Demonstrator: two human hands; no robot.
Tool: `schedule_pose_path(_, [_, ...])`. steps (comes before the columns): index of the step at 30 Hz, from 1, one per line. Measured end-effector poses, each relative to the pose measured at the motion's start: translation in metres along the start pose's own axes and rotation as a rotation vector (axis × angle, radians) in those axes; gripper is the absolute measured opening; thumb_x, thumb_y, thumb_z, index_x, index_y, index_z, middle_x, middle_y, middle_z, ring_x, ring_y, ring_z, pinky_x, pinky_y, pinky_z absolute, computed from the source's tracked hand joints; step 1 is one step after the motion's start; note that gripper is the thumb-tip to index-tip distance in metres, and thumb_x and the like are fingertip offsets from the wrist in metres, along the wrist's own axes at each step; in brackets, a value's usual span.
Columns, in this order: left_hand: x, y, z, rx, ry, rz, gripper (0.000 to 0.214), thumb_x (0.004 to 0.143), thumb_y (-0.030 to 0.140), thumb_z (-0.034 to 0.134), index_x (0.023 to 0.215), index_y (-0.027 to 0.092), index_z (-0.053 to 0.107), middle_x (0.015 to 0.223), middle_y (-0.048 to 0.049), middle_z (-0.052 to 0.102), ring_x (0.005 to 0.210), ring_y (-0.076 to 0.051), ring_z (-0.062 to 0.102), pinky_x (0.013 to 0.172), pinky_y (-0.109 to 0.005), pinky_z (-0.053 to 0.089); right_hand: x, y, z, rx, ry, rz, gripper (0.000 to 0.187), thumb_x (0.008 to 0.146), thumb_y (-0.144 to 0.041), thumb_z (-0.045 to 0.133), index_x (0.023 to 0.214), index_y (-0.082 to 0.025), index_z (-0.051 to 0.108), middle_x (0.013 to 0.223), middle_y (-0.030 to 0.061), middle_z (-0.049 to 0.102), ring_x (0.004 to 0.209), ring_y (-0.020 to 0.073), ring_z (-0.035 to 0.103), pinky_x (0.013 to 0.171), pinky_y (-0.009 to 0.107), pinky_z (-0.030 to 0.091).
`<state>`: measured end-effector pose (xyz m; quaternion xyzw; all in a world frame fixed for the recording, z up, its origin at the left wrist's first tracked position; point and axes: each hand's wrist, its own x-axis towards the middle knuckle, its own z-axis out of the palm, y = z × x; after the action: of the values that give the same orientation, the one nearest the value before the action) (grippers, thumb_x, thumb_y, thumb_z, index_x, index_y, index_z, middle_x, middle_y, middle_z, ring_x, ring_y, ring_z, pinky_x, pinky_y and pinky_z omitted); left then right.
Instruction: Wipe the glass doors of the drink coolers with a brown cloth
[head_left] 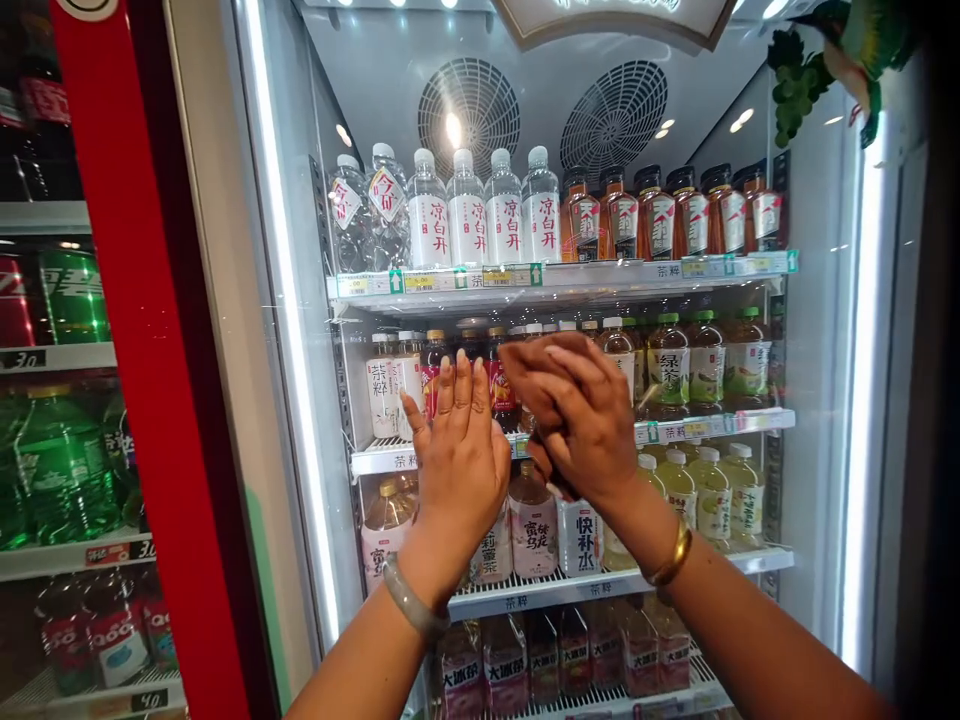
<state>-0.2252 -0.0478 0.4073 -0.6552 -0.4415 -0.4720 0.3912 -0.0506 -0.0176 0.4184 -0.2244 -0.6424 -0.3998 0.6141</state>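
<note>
My left hand (463, 450), wearing a pale bangle (414, 598) at the wrist, lies flat with fingers stretched upward, seemingly against the glass door (453, 130) of a drinks cooler. To its right, my right hand (589, 420) is closed around a bunched brown cloth (534, 362), which appears to touch the same glass. A gold bangle (673, 556) circles the right wrist. Behind the glass stand rows of bottles, among them clear water bottles (466, 215) on the top shelf and a peach-coloured tea bottle (533, 525) below my hands.
A red-framed cooler (112, 200) stands at the left, holding green bottles (67, 465) and cans. Bright light strips (289, 300) run up both sides of the cooler. Artificial grapes and leaves (799, 85) hang at the upper right corner.
</note>
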Motion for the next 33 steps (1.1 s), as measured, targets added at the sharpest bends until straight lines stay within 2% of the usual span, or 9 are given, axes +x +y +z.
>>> schedule_pose_path(3, [0.008, 0.014, 0.001, 0.002, -0.021, -0.007, 0.069, 0.1, 0.018, 0.044, 0.167, 0.012, 0.026, 0.174, -0.0152, 0.023, 0.165, -0.027, 0.014, 0.132, -0.056, -0.015, 0.013, 0.005, 0.002, 0.02, 0.051, 0.048, 0.048, 0.082, -0.007, 0.062, 0.126, -0.027, 0.065, 0.144, 0.005, 0.06, 0.148, 0.0314, 0.043, 0.126, 0.058, 0.043])
schedule_pose_path(8, [0.018, 0.031, 0.001, -0.03, -0.067, -0.034, 0.067, 0.101, 0.021, 0.041, 0.165, 0.009, 0.028, 0.175, -0.0134, 0.021, 0.165, -0.026, 0.011, 0.13, -0.053, -0.02, -0.005, 0.007, -0.008, 0.076, -0.076, -0.032, 0.048, 0.087, -0.013, 0.063, 0.132, -0.03, 0.062, 0.149, 0.0038, 0.057, 0.152, 0.0308, 0.038, 0.128, 0.055, 0.041])
schedule_pose_path(11, [0.018, 0.04, 0.005, -0.051, -0.092, -0.016, 0.065, 0.1, 0.02, 0.038, 0.165, 0.014, 0.031, 0.176, -0.0077, 0.02, 0.166, -0.024, 0.01, 0.13, -0.05, -0.02, -0.016, 0.026, -0.021, 0.056, -0.066, -0.037, 0.047, 0.088, -0.014, 0.063, 0.132, -0.03, 0.062, 0.148, 0.0038, 0.056, 0.151, 0.0321, 0.04, 0.127, 0.058, 0.041])
schedule_pose_path(15, [0.018, 0.049, 0.013, -0.075, -0.107, -0.006, 0.069, 0.098, 0.019, 0.039, 0.166, 0.017, 0.027, 0.176, -0.0069, 0.018, 0.166, -0.022, 0.007, 0.131, -0.051, -0.018, -0.005, 0.046, -0.025, -0.032, -0.013, 0.061, 0.039, 0.09, -0.015, 0.06, 0.126, -0.03, 0.065, 0.145, 0.0047, 0.06, 0.148, 0.0299, 0.043, 0.126, 0.057, 0.041])
schedule_pose_path(19, [0.022, 0.054, 0.017, -0.104, -0.099, -0.035, 0.072, 0.098, 0.019, 0.041, 0.168, 0.019, 0.024, 0.177, -0.0076, 0.018, 0.166, -0.022, 0.007, 0.131, -0.053, -0.019, 0.002, 0.037, -0.018, -0.048, 0.009, 0.094, 0.039, 0.09, -0.016, 0.06, 0.126, -0.031, 0.064, 0.146, 0.0038, 0.06, 0.149, 0.0283, 0.041, 0.128, 0.055, 0.039])
schedule_pose_path(22, [0.024, 0.055, 0.018, -0.129, -0.073, -0.03, 0.072, 0.099, 0.019, 0.042, 0.168, 0.02, 0.023, 0.176, -0.0077, 0.022, 0.166, -0.023, 0.009, 0.13, -0.053, -0.021, -0.013, 0.027, -0.017, -0.033, 0.007, 0.049, 0.042, 0.092, -0.018, 0.06, 0.131, -0.031, 0.061, 0.149, 0.0031, 0.057, 0.152, 0.0302, 0.038, 0.128, 0.057, 0.039])
schedule_pose_path(27, [0.024, 0.054, 0.022, -0.164, -0.036, 0.003, 0.068, 0.102, 0.02, 0.039, 0.168, 0.02, 0.024, 0.176, -0.0078, 0.018, 0.166, -0.022, 0.009, 0.133, -0.052, -0.015, -0.036, 0.044, -0.031, -0.065, -0.047, -0.001, 0.045, 0.093, -0.022, 0.065, 0.136, -0.033, 0.059, 0.149, 0.0041, 0.057, 0.152, 0.0308, 0.039, 0.128, 0.055, 0.04])
schedule_pose_path(30, [0.025, 0.054, 0.025, -0.21, -0.054, 0.005, 0.069, 0.101, 0.021, 0.041, 0.168, 0.017, 0.025, 0.176, -0.008, 0.018, 0.165, -0.022, 0.01, 0.136, -0.05, -0.007, -0.022, 0.057, -0.033, -0.104, 0.006, 0.046, 0.044, 0.091, -0.018, 0.061, 0.133, -0.031, 0.062, 0.148, 0.0055, 0.056, 0.151, 0.0324, 0.041, 0.128, 0.059, 0.038])
schedule_pose_path(33, [0.026, 0.055, 0.026, -0.246, -0.067, -0.003, 0.07, 0.099, 0.022, 0.043, 0.167, 0.016, 0.027, 0.176, -0.0071, 0.019, 0.166, -0.023, 0.009, 0.136, -0.047, -0.007, -0.006, 0.052, -0.025, -0.151, 0.034, 0.088, 0.042, 0.091, -0.019, 0.056, 0.131, -0.031, 0.061, 0.148, 0.0033, 0.054, 0.149, 0.0321, 0.043, 0.127, 0.063, 0.036])
